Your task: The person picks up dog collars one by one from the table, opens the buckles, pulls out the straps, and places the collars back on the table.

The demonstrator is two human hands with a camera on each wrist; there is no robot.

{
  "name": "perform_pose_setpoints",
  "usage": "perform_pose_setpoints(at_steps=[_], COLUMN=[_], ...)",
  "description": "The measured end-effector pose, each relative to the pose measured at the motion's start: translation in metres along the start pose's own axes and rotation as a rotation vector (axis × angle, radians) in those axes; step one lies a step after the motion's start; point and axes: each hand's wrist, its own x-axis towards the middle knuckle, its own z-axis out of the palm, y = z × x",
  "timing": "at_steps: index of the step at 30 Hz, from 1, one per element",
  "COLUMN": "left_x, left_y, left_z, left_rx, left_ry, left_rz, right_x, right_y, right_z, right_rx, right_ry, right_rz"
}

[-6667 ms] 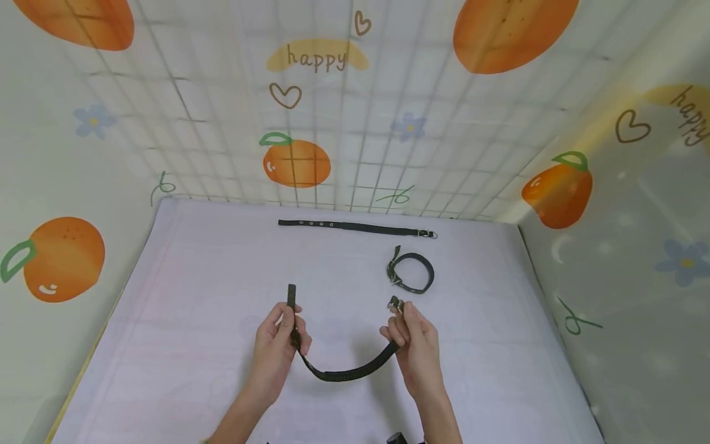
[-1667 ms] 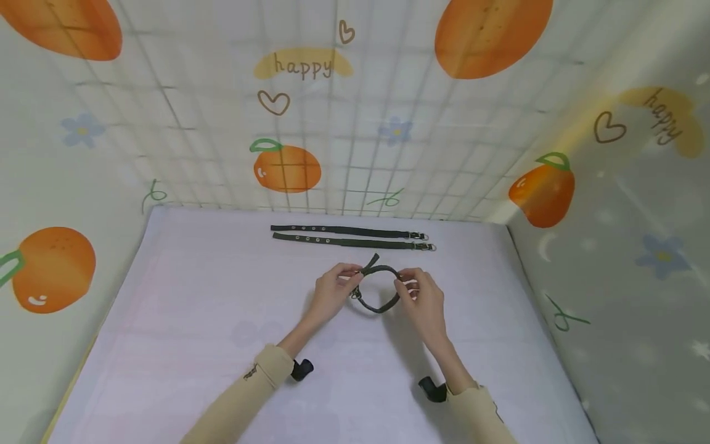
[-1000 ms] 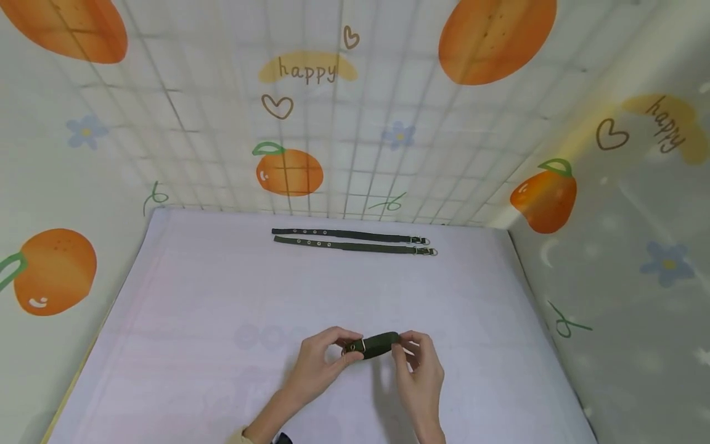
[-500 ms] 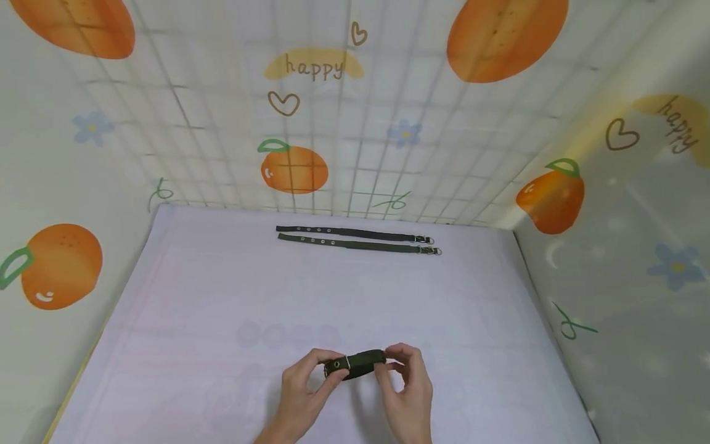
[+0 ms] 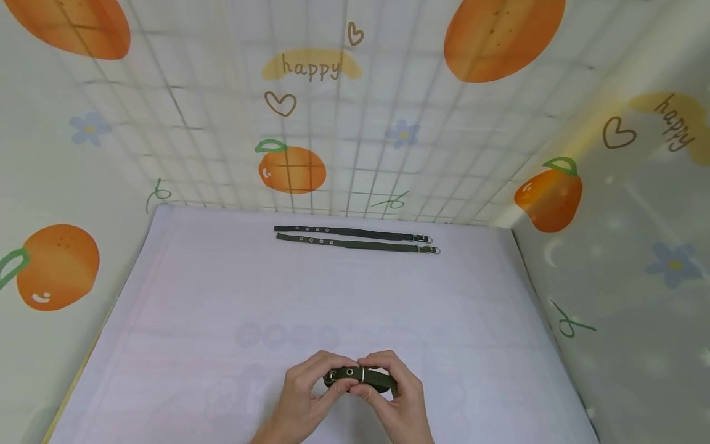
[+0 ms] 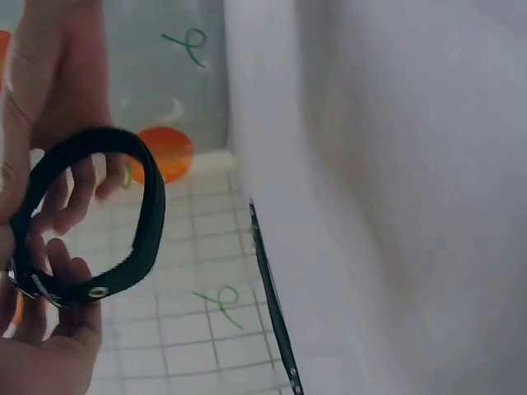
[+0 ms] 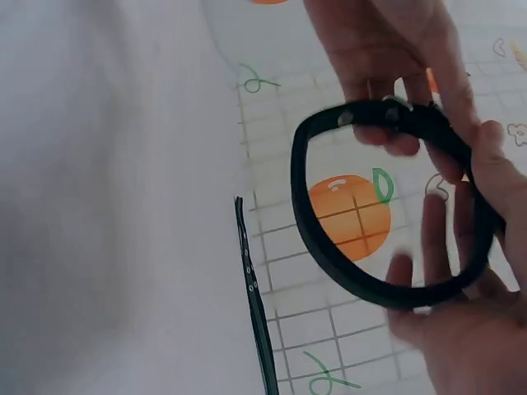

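Note:
A dark green buckle collar (image 5: 378,380), closed into a loop, is held above the near part of the table. My left hand (image 5: 304,390) pinches it between thumb and fingers beside the metal buckle (image 6: 43,288). My right hand (image 5: 403,393) grips the strap just right of the metal keeper, its fingertips close to the left hand's. A metal eyelet (image 5: 349,372) shows between the hands. Both wrist views show the loop side-on, rounded and off the table.
Two collars lie straight, side by side, along the far edge of the white table (image 5: 222,290): a black one (image 5: 368,234) behind a dark green one (image 5: 371,246), buckles to the right. A printed curtain (image 5: 211,154) hangs behind and at the sides.
Earlier, a strap was held stretched out, then laid by the black one. The looped collar was picked up and brought nearer; the right hand has just shifted left along it toward the keeper.

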Motion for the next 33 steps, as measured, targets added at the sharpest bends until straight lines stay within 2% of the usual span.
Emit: perform_pose_setpoints(at_steps=[3, 8, 11, 16, 19, 23, 25, 27, 29, 31, 33], left_x=[0.000, 0.001, 0.001, 0.000, -0.001, -0.002, -0.003, -0.003, -0.002, 0.000, 0.003], left_y=[0.003, 0.008, 0.010, 0.012, 0.015, 0.019, 0.020, 0.020, 0.019, 0.018, 0.016], left_z=[0.002, 0.003, 0.003, 0.005, 0.006, 0.005, 0.005, 0.004, 0.003, 0.002, -0.001], left_rx=[-0.030, -0.082, -0.150, -0.272, -0.397, -0.620, -0.692, -0.708, -0.666, -0.546, -0.375], left_ry=[0.013, 0.019, 0.003, 0.001, 0.002, 0.042, 0.048, 0.029, -0.009, -0.036, -0.050], left_rz=[-0.031, -0.089, -0.127, -0.201, -0.332, -0.593, -0.646, -0.621, -0.512, -0.375, -0.228], right_x=[0.000, 0.001, 0.003, 0.005, 0.005, 0.004, 0.005, 0.005, 0.005, 0.005, 0.005], right_y=[-0.003, -0.008, -0.009, -0.008, -0.007, -0.007, -0.009, -0.010, -0.012, -0.013, -0.014], right_z=[0.001, -0.001, -0.002, -0.004, -0.003, -0.002, -0.001, -0.002, -0.003, -0.004, -0.005], right_rx=[0.111, 0.155, 0.149, 0.128, 0.105, 0.067, 0.051, 0.043, 0.037, 0.034, 0.021], right_ry=[-0.004, -0.014, -0.029, -0.042, -0.016, 0.046, 0.077, 0.100, 0.104, 0.091, 0.064], right_rz=[0.089, 0.189, 0.192, 0.150, 0.131, 0.166, 0.191, 0.207, 0.203, 0.170, 0.128])
